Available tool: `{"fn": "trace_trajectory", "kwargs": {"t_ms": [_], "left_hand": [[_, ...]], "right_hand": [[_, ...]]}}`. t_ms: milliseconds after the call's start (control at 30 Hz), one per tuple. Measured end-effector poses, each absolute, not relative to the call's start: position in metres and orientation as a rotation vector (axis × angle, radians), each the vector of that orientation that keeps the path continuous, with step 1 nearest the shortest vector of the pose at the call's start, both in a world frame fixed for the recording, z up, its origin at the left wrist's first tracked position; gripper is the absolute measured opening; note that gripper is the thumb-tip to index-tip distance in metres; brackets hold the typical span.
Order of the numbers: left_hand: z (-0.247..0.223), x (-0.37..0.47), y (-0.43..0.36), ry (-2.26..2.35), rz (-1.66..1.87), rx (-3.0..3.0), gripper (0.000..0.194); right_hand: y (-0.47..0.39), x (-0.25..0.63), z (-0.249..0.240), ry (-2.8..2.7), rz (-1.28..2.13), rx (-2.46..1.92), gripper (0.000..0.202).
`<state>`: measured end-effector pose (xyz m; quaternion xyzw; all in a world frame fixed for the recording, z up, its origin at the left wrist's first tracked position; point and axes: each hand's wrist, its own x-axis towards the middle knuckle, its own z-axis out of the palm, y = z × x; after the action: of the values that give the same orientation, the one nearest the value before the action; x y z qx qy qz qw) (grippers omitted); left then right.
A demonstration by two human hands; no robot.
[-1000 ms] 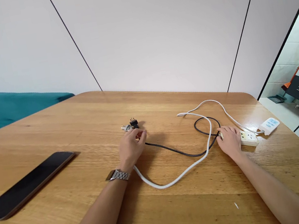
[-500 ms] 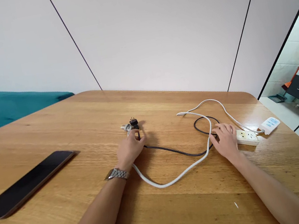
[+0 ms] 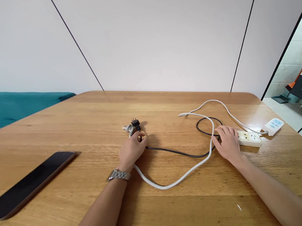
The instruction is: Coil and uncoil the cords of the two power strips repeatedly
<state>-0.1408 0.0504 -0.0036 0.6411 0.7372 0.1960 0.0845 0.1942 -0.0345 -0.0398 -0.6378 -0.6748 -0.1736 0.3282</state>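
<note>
Our left hand [image 3: 130, 150] pinches the black plug [image 3: 135, 122] low; our right hand [image 3: 227, 142], half-curled, touches power strip [image 3: 249, 140], hold unclear; we'd keep black cord [image 3: 197, 156] slack.

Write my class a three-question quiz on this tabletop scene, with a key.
1. Which wrist wears the silver metal-link watch?
2. Yes or no: is the pronged black plug inserted in the white rectangular socket strip?
3. The flat rectangular device with a dark screen lies: (a) left of the left hand; (b) between the hands; (c) right of the socket strip.

Key: 1. Left. 2. No; its prongs are exposed. 3. a.
</note>
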Motion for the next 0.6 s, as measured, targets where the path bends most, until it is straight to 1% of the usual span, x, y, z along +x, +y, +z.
{"fn": "trace_trajectory", "kwargs": {"t_ms": [133, 300, 433, 500, 600], "left_hand": [[-0.003, -0.140, 0.049, 2.188, 0.548, 1.919, 0.029], [-0.002, -0.138, 0.049, 2.211, 0.490, 1.896, 0.028], [-0.002, -0.137, 0.047, 2.210, 0.473, 1.916, 0.028], [0.000, -0.135, 0.046, 2.207, 0.482, 1.913, 0.029], [0.005, -0.136, 0.044, 2.284, 0.583, 1.852, 0.035]], "right_hand": [[-0.038, 0.187, -0.037, -1.878, -0.397, -1.644, 0.018], [-0.044, 0.179, -0.034, -1.955, -0.400, -1.718, 0.023], [-0.046, 0.177, -0.032, -1.995, -0.357, -1.692, 0.025], [-0.046, 0.177, -0.033, -1.991, -0.337, -1.682, 0.024], [-0.045, 0.177, -0.035, -1.955, -0.325, -1.684, 0.022]]}}
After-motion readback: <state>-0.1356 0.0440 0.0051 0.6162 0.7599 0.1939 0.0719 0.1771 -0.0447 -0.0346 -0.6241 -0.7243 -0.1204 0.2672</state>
